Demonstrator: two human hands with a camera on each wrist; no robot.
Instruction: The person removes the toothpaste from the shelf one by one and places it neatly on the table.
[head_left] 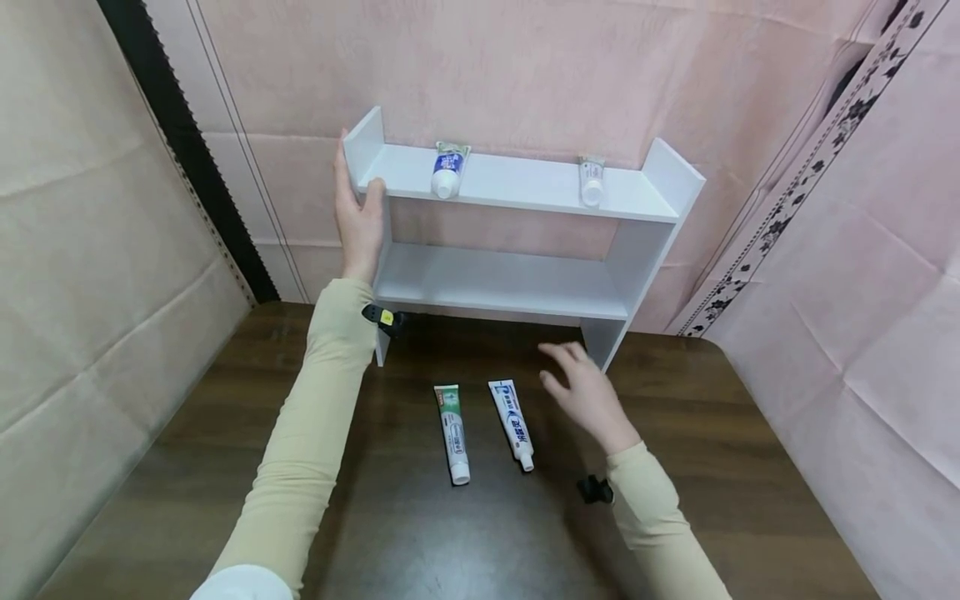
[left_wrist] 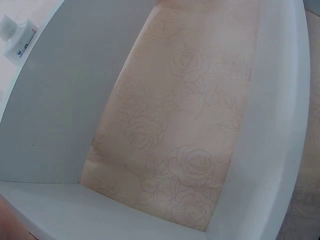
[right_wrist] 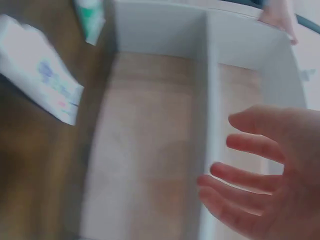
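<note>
My left hand (head_left: 360, 221) grips the upper left side of a white two-tier shelf (head_left: 502, 292), thumb at the front and fingers along the outer side. In the left wrist view only a bit of that hand shows at the lower left corner. My right hand (head_left: 588, 392) is over the table by the shelf's right leg, fingers apart and holding nothing. To its left lie a blue-and-white toothpaste tube (head_left: 512, 425) and a green-and-white toothpaste tube (head_left: 452, 435), caps toward me. On the top board are a toothpaste tube with a blue label (head_left: 448, 169) and a whitish tube (head_left: 591, 181).
The shelf stands at the back of a dark wooden table (head_left: 465, 542). Pink patterned cloth (head_left: 525, 75) hangs close behind it, and pale cloth (head_left: 97, 250) walls in the left side. Another cloth with a black floral border (head_left: 795, 200) hangs at the right.
</note>
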